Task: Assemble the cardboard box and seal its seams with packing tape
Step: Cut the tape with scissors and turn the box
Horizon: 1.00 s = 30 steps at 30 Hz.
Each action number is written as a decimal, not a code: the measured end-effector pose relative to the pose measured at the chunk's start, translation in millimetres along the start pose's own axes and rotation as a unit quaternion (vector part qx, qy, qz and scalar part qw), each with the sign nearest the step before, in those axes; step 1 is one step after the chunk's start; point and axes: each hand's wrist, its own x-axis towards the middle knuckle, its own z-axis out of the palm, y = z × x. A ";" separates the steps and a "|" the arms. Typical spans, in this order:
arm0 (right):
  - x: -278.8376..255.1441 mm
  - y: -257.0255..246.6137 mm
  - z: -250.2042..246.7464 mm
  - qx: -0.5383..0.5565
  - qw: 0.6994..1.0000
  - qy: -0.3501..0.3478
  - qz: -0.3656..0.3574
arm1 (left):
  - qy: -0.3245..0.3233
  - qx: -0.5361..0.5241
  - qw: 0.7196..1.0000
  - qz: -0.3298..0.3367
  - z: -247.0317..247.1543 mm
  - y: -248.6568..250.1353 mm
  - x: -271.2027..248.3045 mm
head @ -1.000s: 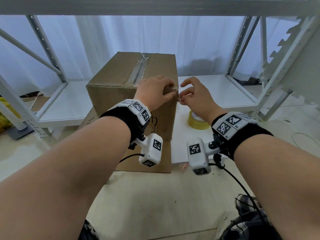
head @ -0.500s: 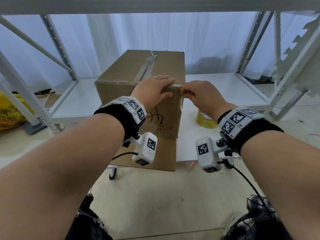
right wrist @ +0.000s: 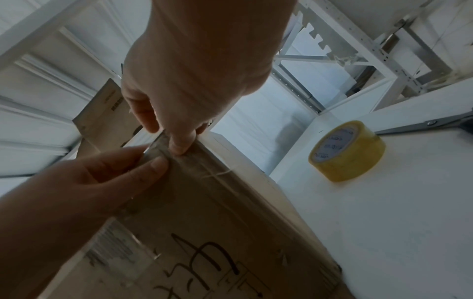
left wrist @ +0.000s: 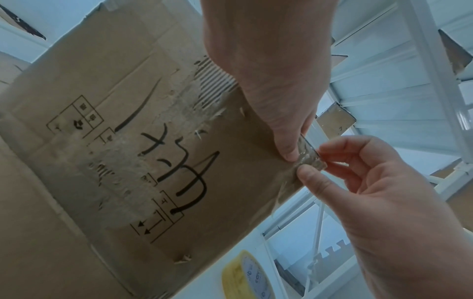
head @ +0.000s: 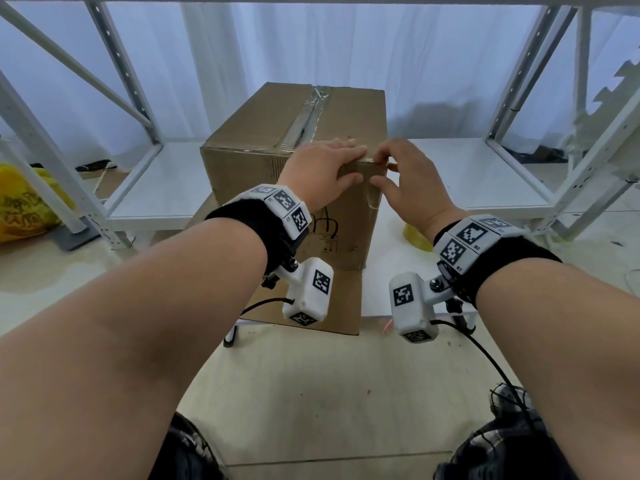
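The cardboard box (head: 294, 174) stands on the white worktop (head: 388, 271). The left hand (head: 322, 174) lies over its near top edge, fingers flat. At the right corner, the right hand (head: 412, 188) pinches a loose tape end (left wrist: 308, 155). The tape roll (right wrist: 348, 150) sits well apart on open worktop.

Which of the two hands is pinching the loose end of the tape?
The right hand pinches the tape end at the box corner; the left hand only presses the box's top edge.

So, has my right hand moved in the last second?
Yes. The right hand has moved left, closing the gap to the near top right corner of the cardboard box, where it now pinches the tape end.
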 end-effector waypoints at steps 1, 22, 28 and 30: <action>0.5 1.2 0.2 0.022 1.000 0.007 0.007 | -0.001 -0.001 1.000 0.000 -0.3 -0.3 0.1; -18.4 4.3 29.4 -0.152 0.921 -0.278 0.227 | -0.013 -0.019 1.000 -0.018 -6.8 5.1 -1.8; -23.6 -1.2 9.4 -0.097 0.974 -0.122 0.167 | -0.026 -0.045 0.999 -0.010 -8.0 -2.1 -2.0; -16.2 -1.7 2.8 -0.080 0.986 -0.040 0.139 | -0.027 -0.058 0.998 -0.013 -8.5 -2.9 -2.3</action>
